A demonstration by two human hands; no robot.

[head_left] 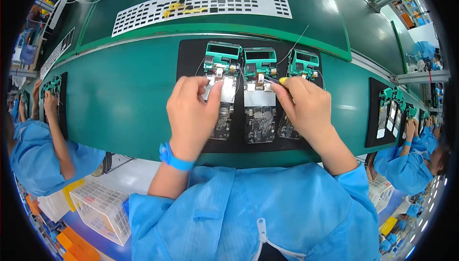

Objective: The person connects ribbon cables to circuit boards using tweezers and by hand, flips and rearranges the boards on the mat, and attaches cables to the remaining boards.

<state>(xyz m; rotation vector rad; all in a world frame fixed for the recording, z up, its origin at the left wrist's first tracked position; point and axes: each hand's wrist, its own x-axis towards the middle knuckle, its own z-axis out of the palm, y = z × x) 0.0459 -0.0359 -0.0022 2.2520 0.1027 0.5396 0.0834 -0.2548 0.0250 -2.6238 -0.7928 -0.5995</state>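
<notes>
A: Count is three circuit boards (pixel 259 117) on one black mat (pixel 191 55), mid-bench.

B: Yep. Left hand (pixel 191 112) pinches the left board's edge; right hand (pixel 303 105) grips yellow-handled tweezers (pixel 277 81). Tips are hard to make out.

Electronics assembly line, green conveyor bench (pixel 124 98), circuit boards (pixel 259 117), probably gowned workers (pixel 43 155)

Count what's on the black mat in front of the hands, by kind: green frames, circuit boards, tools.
Green frames: 3, left, middle, right
Circuit boards: 3, left, middle, right, the outer two partly covered by the hands
Tools: 1, tweezers with a yellow grip in the right hand
Total: 7
The left hand rests on the left board.
</notes>
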